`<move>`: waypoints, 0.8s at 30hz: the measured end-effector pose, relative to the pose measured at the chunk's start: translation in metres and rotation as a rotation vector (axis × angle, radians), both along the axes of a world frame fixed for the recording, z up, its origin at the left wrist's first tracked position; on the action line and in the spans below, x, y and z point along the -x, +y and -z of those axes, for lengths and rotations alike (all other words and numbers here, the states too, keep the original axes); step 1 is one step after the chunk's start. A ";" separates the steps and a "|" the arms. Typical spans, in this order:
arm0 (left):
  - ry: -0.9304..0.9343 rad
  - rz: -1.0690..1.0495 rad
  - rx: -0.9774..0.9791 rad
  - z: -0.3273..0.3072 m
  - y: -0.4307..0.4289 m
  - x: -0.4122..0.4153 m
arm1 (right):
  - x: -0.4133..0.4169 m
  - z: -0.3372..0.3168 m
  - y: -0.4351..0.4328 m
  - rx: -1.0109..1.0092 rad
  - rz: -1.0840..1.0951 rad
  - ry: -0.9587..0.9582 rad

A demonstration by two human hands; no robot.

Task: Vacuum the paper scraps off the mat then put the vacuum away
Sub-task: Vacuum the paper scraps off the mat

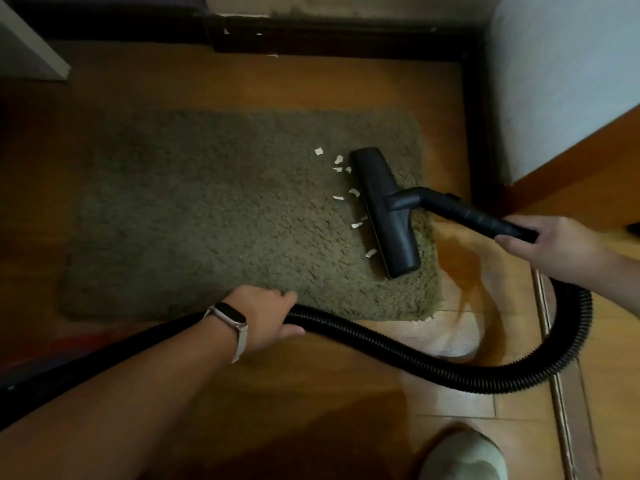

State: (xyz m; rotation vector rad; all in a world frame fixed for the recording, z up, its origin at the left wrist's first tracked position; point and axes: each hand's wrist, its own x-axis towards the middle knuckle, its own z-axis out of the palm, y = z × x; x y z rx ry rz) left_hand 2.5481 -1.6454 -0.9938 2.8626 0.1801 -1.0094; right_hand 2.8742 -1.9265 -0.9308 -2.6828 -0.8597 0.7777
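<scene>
A shaggy olive-green mat lies on the wooden floor. The black vacuum floor head rests on the mat's right part. Several white paper scraps lie on the mat just left of the head. My right hand grips the black wand that leads to the head. My left hand is closed around the black ribbed hose at the mat's near edge; the hose loops right and up to the wand. A pale watch sits on my left wrist.
A dark skirting board runs along the far wall and down the right side. A white wall panel stands at the right. A light slipper shows at the bottom. A metal floor strip crosses the tiles at right.
</scene>
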 end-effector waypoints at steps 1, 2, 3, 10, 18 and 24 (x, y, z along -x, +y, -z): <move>0.016 -0.003 0.002 0.002 -0.005 -0.003 | -0.001 0.002 -0.005 0.012 0.004 -0.002; 0.023 -0.006 0.006 0.004 -0.009 -0.006 | -0.002 0.004 -0.010 0.021 0.012 0.009; 0.028 -0.010 0.008 0.005 -0.012 -0.009 | -0.004 0.007 -0.014 0.027 0.021 0.027; -0.083 -0.043 0.049 -0.004 -0.014 -0.011 | -0.010 0.020 -0.023 0.021 0.057 0.093; -0.351 -0.056 0.077 -0.009 -0.009 0.002 | -0.002 0.033 0.019 0.073 -0.103 0.006; -0.381 -0.065 0.099 -0.006 -0.006 0.014 | 0.018 0.035 0.067 0.016 -0.349 -0.047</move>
